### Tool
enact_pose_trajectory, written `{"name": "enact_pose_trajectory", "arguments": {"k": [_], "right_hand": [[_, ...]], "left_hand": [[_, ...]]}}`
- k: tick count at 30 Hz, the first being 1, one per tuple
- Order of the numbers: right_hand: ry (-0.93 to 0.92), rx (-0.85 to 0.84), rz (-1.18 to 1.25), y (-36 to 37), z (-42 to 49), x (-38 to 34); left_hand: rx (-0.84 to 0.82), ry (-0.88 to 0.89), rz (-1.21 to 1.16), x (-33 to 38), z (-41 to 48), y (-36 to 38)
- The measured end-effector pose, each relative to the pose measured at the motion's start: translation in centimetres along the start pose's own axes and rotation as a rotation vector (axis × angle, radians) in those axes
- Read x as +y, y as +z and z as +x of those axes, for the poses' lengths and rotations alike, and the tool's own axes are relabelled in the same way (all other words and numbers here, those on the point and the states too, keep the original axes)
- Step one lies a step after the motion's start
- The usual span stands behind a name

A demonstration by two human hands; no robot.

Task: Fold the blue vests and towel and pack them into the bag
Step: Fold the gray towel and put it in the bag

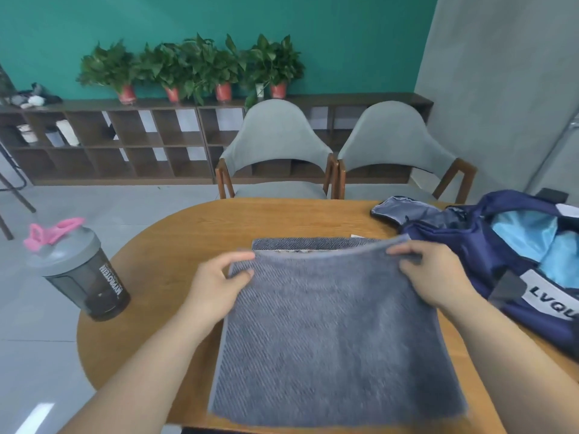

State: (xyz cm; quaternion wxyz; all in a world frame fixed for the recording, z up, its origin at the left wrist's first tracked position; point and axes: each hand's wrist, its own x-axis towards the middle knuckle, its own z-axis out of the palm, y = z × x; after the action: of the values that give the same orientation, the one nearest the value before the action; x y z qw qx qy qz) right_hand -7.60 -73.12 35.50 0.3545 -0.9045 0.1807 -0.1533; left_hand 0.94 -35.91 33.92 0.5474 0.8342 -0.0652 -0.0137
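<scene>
On the worktop [188,223], a towel [329,324] lies mid-fold.
The left hand [219,283] and right hand [438,277] each pinch a corner of the upper layer, probably to square its edge with the layer beneath; the bag [488,264] lies open alongside, within reach.

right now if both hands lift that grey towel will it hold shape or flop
Probably floppy: the towel sags between the left hand and right hand pinching its corners. Its ribbed pile looks grippy, so slipping seems unlikely. Fingertip pinches suffice, so likely light.
</scene>
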Motion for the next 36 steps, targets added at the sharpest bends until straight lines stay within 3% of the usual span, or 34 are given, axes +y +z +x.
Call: {"name": "enact_pose_trajectory", "arguments": {"k": [3, 6, 11, 17, 24, 29, 36], "right_hand": [[0.072, 0.002, 0.123, 2.0, 3.7, 1.3], [0.140, -0.085, 0.054, 4.5, 4.0, 3.6], [0.109, -0.050, 0.021, 5.2, 3.5, 4.2], [0.041, 0.056, -0.032, 5.1, 4.3, 3.8], [0.061, 0.014, -0.094, 6.1, 4.4, 4.7], [-0.015, 0.107, -0.068, 5.3, 5.4, 3.9], [0.029, -0.034, -0.255, 6.5, 6.1, 4.9]], "left_hand": [[-0.021, -0.026, 0.092, -0.1, 3.4, 0.9], [-0.154, -0.100, 0.306, -1.8, 5.0, 2.0], [-0.052, -0.024, 0.459, -2.6, 5.5, 2.7], [0.037, 0.110, 0.339, -2.4, 7.4, 3.0], [-0.058, 0.080, 0.532, -3.8, 8.2, 4.0], [0.021, 0.133, 0.384, -3.3, 9.1, 3.6], [-0.139, 0.067, 0.618, -3.6, 9.7, 3.9]]}}
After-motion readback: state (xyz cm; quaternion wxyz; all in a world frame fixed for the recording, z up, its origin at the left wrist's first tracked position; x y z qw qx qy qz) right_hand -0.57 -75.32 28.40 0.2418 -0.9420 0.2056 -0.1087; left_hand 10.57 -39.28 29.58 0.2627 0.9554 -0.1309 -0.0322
